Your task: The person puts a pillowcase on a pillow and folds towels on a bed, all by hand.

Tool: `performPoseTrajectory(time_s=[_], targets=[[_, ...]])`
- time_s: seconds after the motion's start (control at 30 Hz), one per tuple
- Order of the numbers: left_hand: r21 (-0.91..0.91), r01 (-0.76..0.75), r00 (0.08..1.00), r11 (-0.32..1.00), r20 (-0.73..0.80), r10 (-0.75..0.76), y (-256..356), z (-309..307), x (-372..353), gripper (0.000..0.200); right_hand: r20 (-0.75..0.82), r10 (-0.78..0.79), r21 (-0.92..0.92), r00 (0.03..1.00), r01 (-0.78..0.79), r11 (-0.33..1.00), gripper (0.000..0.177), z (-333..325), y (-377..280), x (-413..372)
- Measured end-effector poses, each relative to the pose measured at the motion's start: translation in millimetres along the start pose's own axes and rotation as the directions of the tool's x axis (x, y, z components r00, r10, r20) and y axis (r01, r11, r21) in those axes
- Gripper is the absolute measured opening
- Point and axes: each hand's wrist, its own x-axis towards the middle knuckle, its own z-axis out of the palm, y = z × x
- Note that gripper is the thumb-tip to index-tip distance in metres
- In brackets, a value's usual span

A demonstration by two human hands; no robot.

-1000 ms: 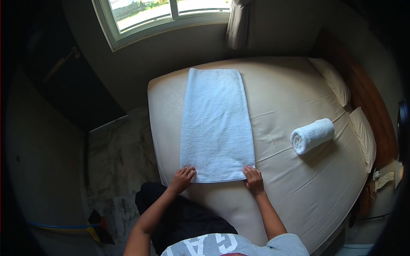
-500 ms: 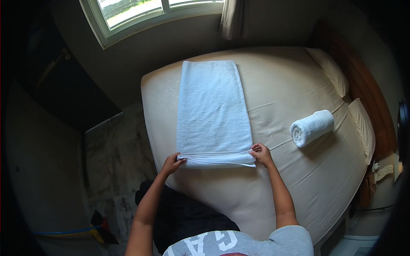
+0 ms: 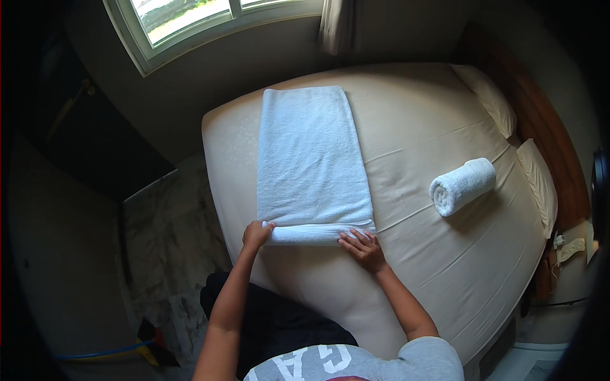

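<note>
A long white towel [image 3: 312, 152] lies flat across the bed, its near end folded or rolled over into a thick band. My left hand [image 3: 257, 235] grips the left corner of that band, fingers closed round it. Resting on the band near its right end is my right hand [image 3: 364, 249], with its fingers apart and laid over the cloth. Farther right on the bed sits a rolled white towel [image 3: 464, 186], touched by neither hand.
The bed [image 3: 419, 127] has a cream sheet, with two pillows [image 3: 539, 184] by the wooden headboard [image 3: 559, 140] at right. A window [image 3: 190, 32] and a curtain [image 3: 338, 25] are at the top; a dark door [image 3: 95, 120] stands at left.
My right hand has moved from the towel's right corner leftward and down onto the folded band, its fingers opening. The band's loose edge now lies flatter. The whole view has shifted slightly.
</note>
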Motion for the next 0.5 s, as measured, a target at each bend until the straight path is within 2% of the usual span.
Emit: performPoseTrajectory(time_s=[0.03, 0.07, 0.1, 0.13, 0.2, 0.27, 0.3, 0.4, 0.43, 0.5], targets=[[-0.009, 0.016, 1.0, 1.0, -0.001, -0.016, 3.2, -1.0, -5.0, 0.042, -0.007, -0.005, 0.023, 1.0, 0.005, 1.0, 0.032, 6.0, 5.5, -0.9], [-0.01, -0.16, 0.95, 0.987, -0.273, 0.151, 4.9, 3.8, -12.1, 0.039, -0.016, -0.01, 0.043, 1.0, 0.011, 0.999, 0.032, 12.0, 10.3, -0.8], [0.036, -0.327, 0.8, 0.944, -0.521, 0.297, 4.4, 13.7, -23.4, 0.037, -0.053, -0.022, 0.05, 0.998, 0.024, 0.998, 0.032, 8.6, 12.0, 4.7], [0.124, -0.466, 0.566, 0.876, -0.719, 0.403, 4.8, 23.9, -34.2, 0.034, -0.058, -0.032, 0.067, 0.998, 0.036, 0.997, 0.032, 11.5, 13.6, 5.3], [0.269, -0.646, 0.408, 0.714, -0.669, 0.621, 12.4, 36.4, -57.9, 0.032, -0.064, -0.054, 0.099, 0.997, 0.06, 0.993, 0.032, 17.5, 18.8, 5.5], [0.429, -0.778, 0.271, 0.46, -0.431, 0.861, 26.8, 50.7, -74.2, 0.032, -0.034, -0.046, 0.097, 0.998, 0.049, 0.994, 0.031, 15.3, 17.5, 8.3], [0.422, -0.811, 0.255, 0.405, -0.368, 0.894, 33.2, 58.5, -77.4, 0.033, -0.018, -0.05, 0.097, 0.999, 0.051, 0.994, 0.031, 13.7, 17.2, 11.1], [0.425, -0.763, 0.393, 0.487, -0.293, 0.872, 29.9, 66.2, -59.0, 0.036, -0.023, -0.051, 0.12, 0.998, 0.053, 0.991, 0.025, 12.6, 18.7, 20.3], [0.449, -0.793, 0.291, 0.412, -0.316, 0.903, 27.2, 61.7, -52.2, 0.038, -0.028, -0.041, 0.133, 0.999, 0.044, 0.99, 0.025, 13.6, 20.0, 22.6], [0.298, -0.84, 0.374, 0.454, -0.289, 0.881, 27.1, 56.3, -44.1, 0.035, -0.038, -0.023, 0.159, 0.999, 0.028, 0.987, 0.024, 16.6, 26.3, 31.6]])
